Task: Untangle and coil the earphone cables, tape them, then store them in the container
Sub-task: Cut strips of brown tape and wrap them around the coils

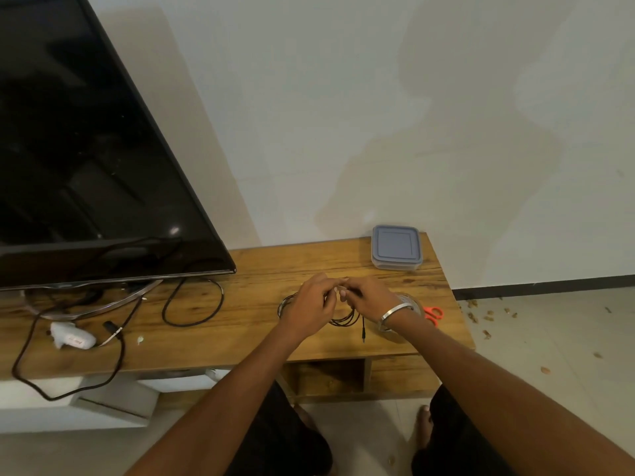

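Both hands meet over the right half of the wooden TV bench (261,262). Left hand (309,305) has fingers curled, gripping the black earphone cable (343,321); right hand (369,298) also has fingers curled, pinching the same cable at the point where the fingertips of the two hands come together. What exactly sits between the fingertips is too small to tell. Cable loops hang below and between the hands, resting on the bench top; the jack end (363,334) lies on the wood just right of the loops, pointing toward the front edge. A metal bangle (395,312) sits on the right wrist. Tape roll (412,302) lies on the bench, partly hidden behind the right wrist; orange-handled scissors (433,314) just beside it to the right. Container (396,248), clear with blue-grey lid on, stands at the back right corner of the bench, well apart from the hands. Television (86,149) occupies the left side, with black cords (192,304) and a white object (72,338) below it.
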Demonstrator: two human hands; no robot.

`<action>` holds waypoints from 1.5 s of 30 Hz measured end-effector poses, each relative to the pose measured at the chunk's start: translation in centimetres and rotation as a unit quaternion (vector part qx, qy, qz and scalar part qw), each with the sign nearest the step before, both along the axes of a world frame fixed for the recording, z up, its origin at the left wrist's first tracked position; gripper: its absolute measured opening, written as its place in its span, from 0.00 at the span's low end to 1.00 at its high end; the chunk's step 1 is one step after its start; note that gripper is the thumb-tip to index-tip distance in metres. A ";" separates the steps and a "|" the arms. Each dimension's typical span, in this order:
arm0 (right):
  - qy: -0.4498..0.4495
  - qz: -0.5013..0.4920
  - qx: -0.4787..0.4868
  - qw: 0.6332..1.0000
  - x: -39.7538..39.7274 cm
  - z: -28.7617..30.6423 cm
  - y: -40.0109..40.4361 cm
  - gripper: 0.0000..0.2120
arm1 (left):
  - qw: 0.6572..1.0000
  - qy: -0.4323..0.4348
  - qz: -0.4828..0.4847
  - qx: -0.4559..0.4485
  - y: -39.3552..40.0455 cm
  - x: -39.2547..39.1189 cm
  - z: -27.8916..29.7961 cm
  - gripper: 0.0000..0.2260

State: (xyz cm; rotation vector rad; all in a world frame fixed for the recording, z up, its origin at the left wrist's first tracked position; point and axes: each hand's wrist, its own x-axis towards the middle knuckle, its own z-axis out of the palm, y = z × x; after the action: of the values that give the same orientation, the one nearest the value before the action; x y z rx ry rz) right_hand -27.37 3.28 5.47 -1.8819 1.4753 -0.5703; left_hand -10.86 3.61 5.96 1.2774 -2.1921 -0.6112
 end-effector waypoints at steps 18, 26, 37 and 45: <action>-0.325 -0.145 0.243 0.903 1.6 -3.0 1.5 0.09 | 0.941 0.187 0.252 0.129 -0.8 -0.9 -3.4 0.11; -0.257 -0.289 0.234 0.892 3.2 -6.1 -1.4 0.09 | 0.914 0.180 0.275 0.237 -1.3 -1.7 -6.1 0.19; 0.029 -0.273 0.155 0.949 3.8 -8.1 -2.6 0.13 | 0.946 -0.018 0.244 0.211 -3.3 -2.0 -10.4 0.11; 0.141 -0.206 0.152 0.956 3.8 -8.4 -2.5 0.13 | 0.958 -0.117 0.208 0.159 -3.3 -1.6 -11.4 0.12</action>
State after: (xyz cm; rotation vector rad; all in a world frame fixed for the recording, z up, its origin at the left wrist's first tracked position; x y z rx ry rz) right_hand -23.54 0.76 -2.95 -1.4637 2.0373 -0.2393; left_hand -12.47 0.35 -5.46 2.0039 -1.9569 -0.6828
